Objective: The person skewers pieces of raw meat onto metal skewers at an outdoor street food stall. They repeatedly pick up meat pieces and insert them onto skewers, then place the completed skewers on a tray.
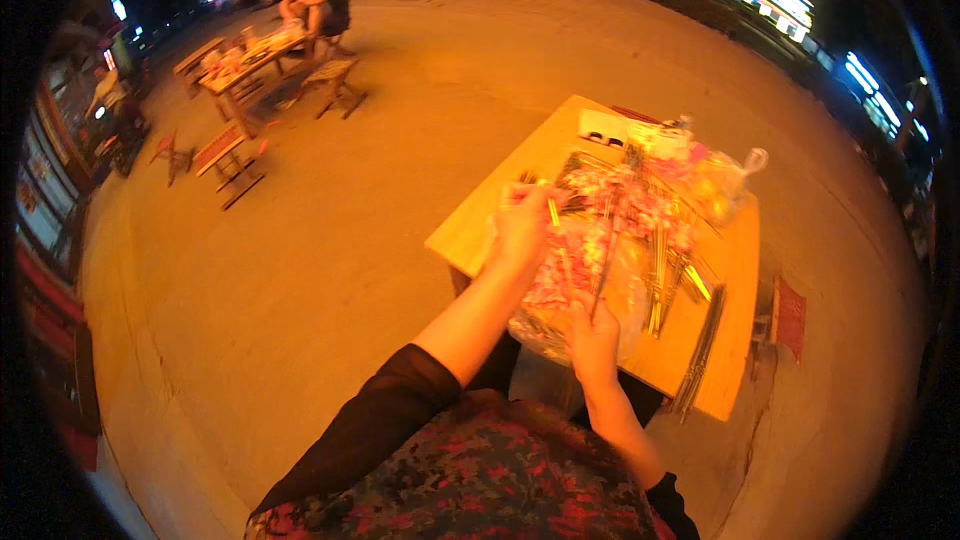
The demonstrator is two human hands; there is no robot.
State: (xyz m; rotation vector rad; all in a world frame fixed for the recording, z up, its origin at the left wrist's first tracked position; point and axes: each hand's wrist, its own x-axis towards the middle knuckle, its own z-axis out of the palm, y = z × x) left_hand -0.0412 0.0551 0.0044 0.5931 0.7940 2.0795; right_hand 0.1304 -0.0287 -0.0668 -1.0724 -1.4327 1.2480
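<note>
Before me is a small wooden table [472,236] with a heap of pinkish meat pieces [551,281] on clear plastic sheeting [634,285]. My right hand [594,334], at the near edge, grips a thin skewer [609,240] that points away over the meat. Held above the table's left part, my left hand [523,214] has its fingers curled together; blur hides whether something is between them. Farther back lie more meat pieces [637,199], apparently on skewers. Several loose skewers [658,277] rest to the right, and a dark bundle of skewers [701,352] lies along the right side.
Plastic bags [720,180] and a white box [600,124] stand at the table's far end. A red-topped folding stool [789,319] is to the right. Across the pavement, a person [322,7] sits by another table [251,60], with folding stools [220,150] nearby.
</note>
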